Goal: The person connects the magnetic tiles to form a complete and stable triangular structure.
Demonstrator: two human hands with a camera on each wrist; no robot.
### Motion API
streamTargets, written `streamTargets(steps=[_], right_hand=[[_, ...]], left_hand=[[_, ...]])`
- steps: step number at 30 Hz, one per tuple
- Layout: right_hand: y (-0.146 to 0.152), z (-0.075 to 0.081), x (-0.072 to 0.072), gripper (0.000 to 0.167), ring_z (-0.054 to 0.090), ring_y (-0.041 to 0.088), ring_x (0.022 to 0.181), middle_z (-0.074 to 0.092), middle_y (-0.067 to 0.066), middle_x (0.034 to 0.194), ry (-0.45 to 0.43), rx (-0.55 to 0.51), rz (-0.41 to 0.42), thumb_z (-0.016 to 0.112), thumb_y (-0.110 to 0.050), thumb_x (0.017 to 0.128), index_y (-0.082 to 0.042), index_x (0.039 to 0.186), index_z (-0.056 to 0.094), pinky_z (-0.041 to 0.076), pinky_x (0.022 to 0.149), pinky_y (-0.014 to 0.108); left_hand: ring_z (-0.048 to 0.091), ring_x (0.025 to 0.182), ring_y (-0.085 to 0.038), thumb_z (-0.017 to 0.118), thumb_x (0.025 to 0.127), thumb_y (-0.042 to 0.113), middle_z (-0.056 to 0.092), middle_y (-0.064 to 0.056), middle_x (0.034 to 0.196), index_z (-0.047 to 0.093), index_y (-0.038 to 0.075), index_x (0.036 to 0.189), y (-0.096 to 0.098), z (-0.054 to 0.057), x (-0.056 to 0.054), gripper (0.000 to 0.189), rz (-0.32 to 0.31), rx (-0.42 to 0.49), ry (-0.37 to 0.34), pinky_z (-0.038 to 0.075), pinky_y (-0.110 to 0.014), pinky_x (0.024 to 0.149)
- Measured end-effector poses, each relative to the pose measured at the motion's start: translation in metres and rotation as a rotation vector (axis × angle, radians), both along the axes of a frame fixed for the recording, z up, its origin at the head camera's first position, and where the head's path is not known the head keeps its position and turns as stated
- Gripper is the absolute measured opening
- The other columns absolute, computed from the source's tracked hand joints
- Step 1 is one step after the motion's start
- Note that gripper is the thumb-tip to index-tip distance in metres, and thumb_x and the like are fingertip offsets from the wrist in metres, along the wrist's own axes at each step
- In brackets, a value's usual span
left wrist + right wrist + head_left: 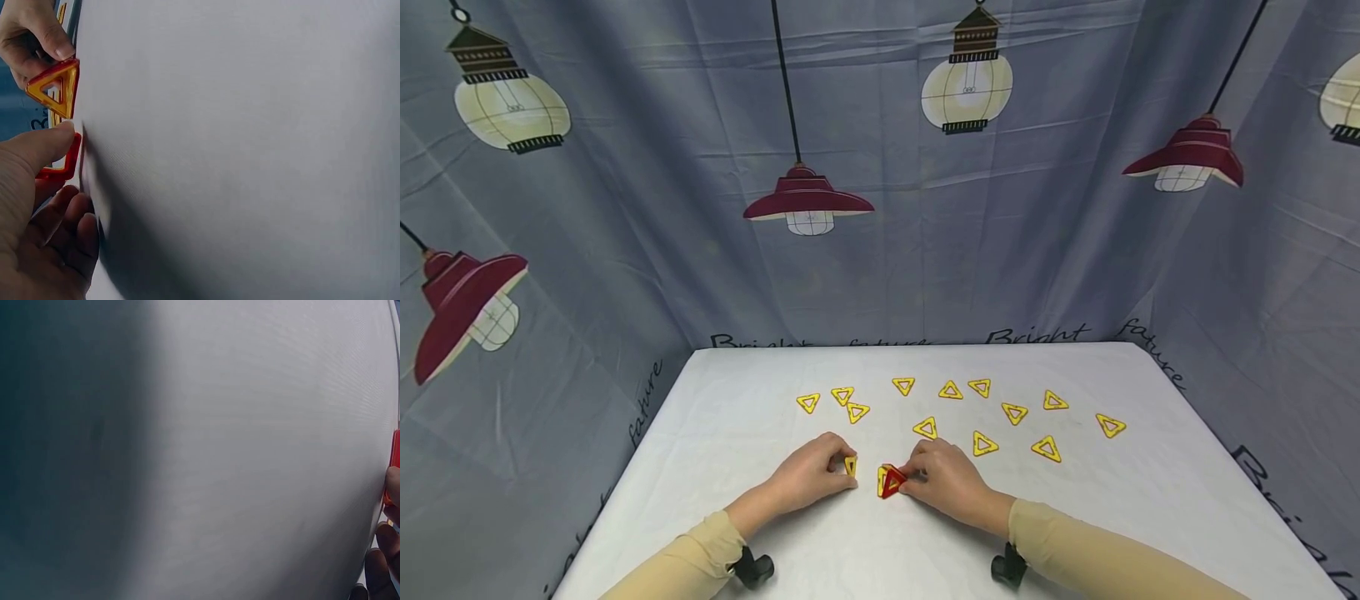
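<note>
My left hand (808,477) pinches a triangular frame tile (850,458), held upright just above or on the white table. The tile looks yellow in the head view, while the left wrist view shows a red edge (74,156) between thumb and fingers. To its right, my right hand (953,482) grips the side of a small upright cluster of red and yellow triangular tiles (891,483). A gap separates the cluster from the left hand's tile. Only a red sliver (395,450) of the cluster and some fingertips show in the right wrist view.
Several yellow triangular frame tiles lie flat on the white table (760,375), spread beyond the hands; one tile (927,427) is close to the right hand and another (1047,448) lies farther right. A grey curtain (865,283) with printed lamps rises behind the table.
</note>
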State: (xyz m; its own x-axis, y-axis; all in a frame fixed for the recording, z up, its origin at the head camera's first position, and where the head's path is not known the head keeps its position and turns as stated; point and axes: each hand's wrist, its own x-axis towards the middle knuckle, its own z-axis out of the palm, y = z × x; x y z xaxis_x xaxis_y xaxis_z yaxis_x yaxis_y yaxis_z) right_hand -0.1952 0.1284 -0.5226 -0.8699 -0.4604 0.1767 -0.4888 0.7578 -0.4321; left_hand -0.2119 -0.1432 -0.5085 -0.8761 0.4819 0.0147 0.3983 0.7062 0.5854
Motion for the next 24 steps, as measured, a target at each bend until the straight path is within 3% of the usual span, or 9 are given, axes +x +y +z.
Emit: streamTargets(steps=[7, 12, 20, 24], right_hand=[[0.000, -0.003, -0.002, 0.021, 0.051, 0.002, 0.082, 0.057, -0.022, 0.088, -0.009, 0.009, -0.007, 0.086, -0.034, 0.083, -0.021, 0.099, 0.084, 0.045, 0.073, 0.029], [0.000, -0.004, -0.002, 0.021, 0.050, 0.002, 0.081, 0.057, -0.022, 0.087, -0.002, 0.009, -0.008, 0.086, -0.034, 0.082, -0.021, 0.098, 0.084, 0.045, 0.073, 0.028], [-0.001, -0.001, -0.001, 0.019, 0.050, 0.002, 0.079, 0.057, -0.021, 0.086, 0.021, -0.001, -0.006, 0.088, -0.031, 0.081, -0.021, 0.097, 0.084, 0.044, 0.070, 0.027], [-0.001, -0.001, 0.000, 0.018, 0.050, 0.002, 0.080, 0.058, -0.020, 0.086, 0.014, 0.002, -0.007, 0.088, -0.031, 0.081, -0.021, 0.096, 0.084, 0.045, 0.071, 0.027]], left_hand=[[0.054, 0.073, -0.005, 0.083, 0.086, 0.029, 0.059, 0.011, 0.085, 0.066, 0.017, 0.113, 0.008, 0.003, 0.002, 0.034, -0.040, 0.008, -0.024, 0.047, -0.026, 0.065], [0.054, 0.072, -0.004, 0.084, 0.086, 0.027, 0.060, 0.009, 0.085, 0.066, 0.016, 0.113, 0.015, 0.004, 0.002, 0.034, -0.049, 0.036, -0.054, 0.047, -0.025, 0.063], [0.052, 0.071, -0.002, 0.084, 0.085, 0.034, 0.060, 0.010, 0.087, 0.068, 0.016, 0.109, 0.029, 0.002, 0.005, 0.034, -0.102, 0.015, 0.001, 0.045, -0.022, 0.062], [0.051, 0.069, -0.002, 0.085, 0.085, 0.036, 0.060, 0.010, 0.087, 0.068, 0.016, 0.108, 0.031, 0.000, 0.005, 0.035, -0.098, 0.016, -0.003, 0.045, -0.022, 0.061]])
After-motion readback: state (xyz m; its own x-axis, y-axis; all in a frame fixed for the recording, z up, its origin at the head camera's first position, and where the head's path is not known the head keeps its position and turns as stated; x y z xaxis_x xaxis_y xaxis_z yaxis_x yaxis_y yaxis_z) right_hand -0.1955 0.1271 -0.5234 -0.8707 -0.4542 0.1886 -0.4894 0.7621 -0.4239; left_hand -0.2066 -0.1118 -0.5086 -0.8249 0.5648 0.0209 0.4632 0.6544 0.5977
